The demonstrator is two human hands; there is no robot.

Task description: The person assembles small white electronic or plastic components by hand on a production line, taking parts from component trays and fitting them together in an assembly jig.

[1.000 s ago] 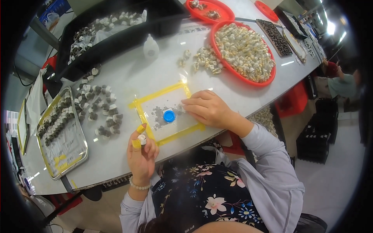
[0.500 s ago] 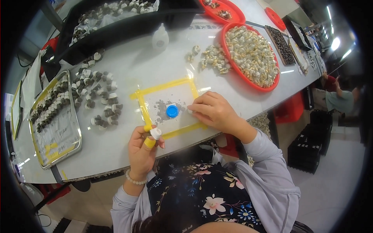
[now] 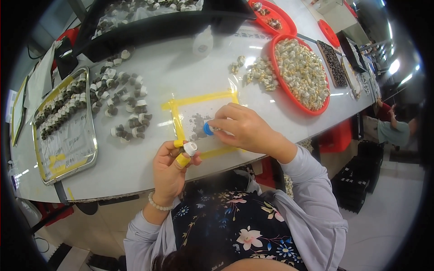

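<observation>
My left hand (image 3: 171,174), yellow wraps on its thumb and a finger, grips a small white-topped part (image 3: 190,148) with a dark lower end, its white top turned up. My right hand (image 3: 248,130) is closed in a pinch right at a small round blue cap (image 3: 208,129) and partly covers it. A small whitish piece (image 3: 216,129) shows between its fingertips; its exact kind is too small to tell. The cap sits on a grey-stained patch of the table inside a yellow tape frame (image 3: 203,97).
Several white-and-dark parts (image 3: 135,106) lie loose at left, beside a metal tray (image 3: 92,135) holding rows of them. A black bin (image 3: 181,29) and white squeeze bottle (image 3: 203,43) stand behind. At right is a red tray (image 3: 312,110) heaped with small whitish pieces.
My right hand has moved left, bringing its pinched fingertips to the blue cap. My left hand still grips the white-topped part, now turned differently. The whole view has shifted slightly.
</observation>
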